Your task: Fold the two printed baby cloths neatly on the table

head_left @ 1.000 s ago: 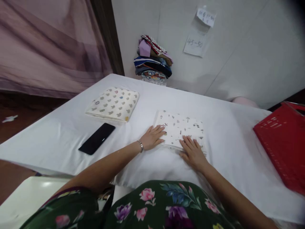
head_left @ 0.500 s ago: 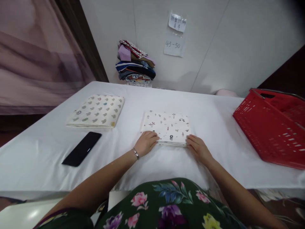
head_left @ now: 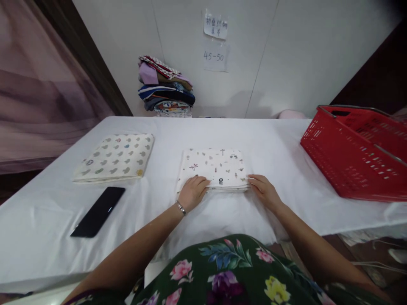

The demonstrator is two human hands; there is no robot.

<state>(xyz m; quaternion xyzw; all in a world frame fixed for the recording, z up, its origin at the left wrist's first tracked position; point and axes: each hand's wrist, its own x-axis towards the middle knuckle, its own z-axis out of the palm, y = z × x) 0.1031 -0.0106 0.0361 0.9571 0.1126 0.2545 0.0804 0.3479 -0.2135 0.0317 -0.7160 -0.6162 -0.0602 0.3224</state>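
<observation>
A folded white cloth point(head_left: 216, 167) with small printed figures lies on the table in front of me. My left hand point(head_left: 193, 192) rests over its near left corner, fingers lying flat on top and the thumb by the front edge. At the near right corner, my right hand point(head_left: 264, 190) has its fingertips closed on the cloth's edge, its thumb low and partly hidden. Several folded layers show along the front edge. To the left lies a second folded cloth point(head_left: 116, 156), cream with grey mushroom-like shapes, with neither hand touching it.
A black phone point(head_left: 98, 212) lies on the white-covered table point(head_left: 168, 131) at the left. The red plastic basket point(head_left: 349, 161) stands at the right edge. Behind the table is a stack of folded fabrics point(head_left: 167, 87), against a wall with paper notes point(head_left: 216, 55).
The view has shifted, so the cloths and phone appear farther left and the basket slightly higher. Both hands stay at the near corners of the cloth, the right fingertips now nearer its corner edge.
</observation>
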